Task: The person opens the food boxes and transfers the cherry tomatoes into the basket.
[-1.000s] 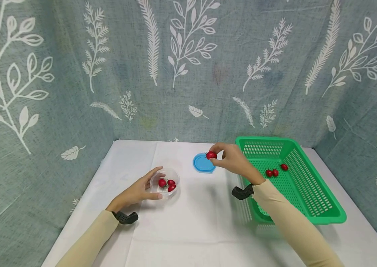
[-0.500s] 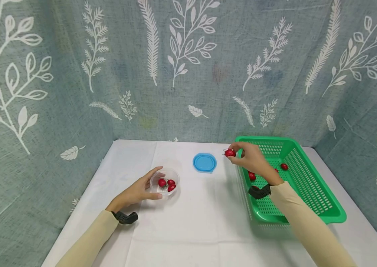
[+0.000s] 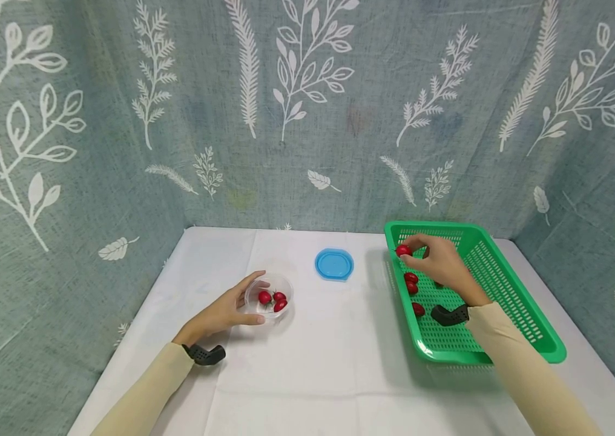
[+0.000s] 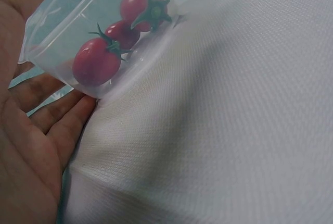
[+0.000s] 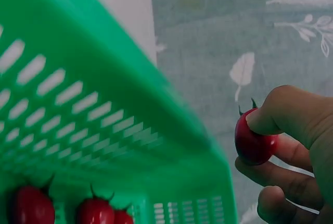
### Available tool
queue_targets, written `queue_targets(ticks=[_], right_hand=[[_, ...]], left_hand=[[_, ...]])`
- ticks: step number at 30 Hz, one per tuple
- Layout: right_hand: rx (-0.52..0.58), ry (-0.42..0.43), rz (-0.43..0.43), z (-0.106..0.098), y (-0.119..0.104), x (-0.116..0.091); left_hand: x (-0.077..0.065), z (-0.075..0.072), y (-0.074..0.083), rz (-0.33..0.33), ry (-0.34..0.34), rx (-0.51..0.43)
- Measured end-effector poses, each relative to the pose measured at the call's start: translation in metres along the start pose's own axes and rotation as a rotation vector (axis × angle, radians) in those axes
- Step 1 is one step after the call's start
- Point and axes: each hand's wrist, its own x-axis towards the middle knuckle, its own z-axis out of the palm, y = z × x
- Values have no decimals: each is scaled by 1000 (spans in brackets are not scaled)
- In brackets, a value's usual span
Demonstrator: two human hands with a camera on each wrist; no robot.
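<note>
My right hand (image 3: 438, 260) pinches a cherry tomato (image 3: 403, 251) with a green stem between thumb and fingers. It is over the left edge of the green basket (image 3: 525, 303). In the right wrist view the tomato (image 5: 255, 136) appears beside the basket's rim. My left hand (image 3: 226, 312) holds a small clear plastic cup (image 3: 289, 284) on the white cloth, thumb in front and fingers behind. Several cherry tomatoes (image 3: 265, 297) lie inside the cup. Through its wall, the left wrist view shows red tomatoes (image 4: 96, 62) with green stems.
More tomatoes (image 3: 418, 309) lie along the basket's left side, partly hidden by my right hand and wrist. A round blue lid (image 3: 334, 264) lies on the white tablecloth (image 3: 307, 363) between cup and basket. Patterned grey-green curtain (image 3: 362, 175) encloses the table's back and sides.
My right hand has carried the pinched tomato rightward, from over the blue lid to over the basket's left edge. The left hand and the cup have stayed in place.
</note>
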Motion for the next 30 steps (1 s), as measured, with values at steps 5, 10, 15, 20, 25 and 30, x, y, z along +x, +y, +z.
queue_targets(ticks=[5,10,15,20,25,30], right_hand=[[-40,32,23,-7,20,-4],[-88,41,42,-11,36,-9],[-97,23,77,-15,48,-13],[-97,2,146,-18,65,-13],[-126,-18,181,-21,76,-14],[-160,-29,195,-26,85,-12]], left_hand=[[1,0,-1,6,1,-5],[3,0,-2,8,0,-8],[2,0,-1,6,-3,-15],[2,1,0,4,-2,-15],[1,1,1,-2,1,3],[1,0,0,1,1,18]])
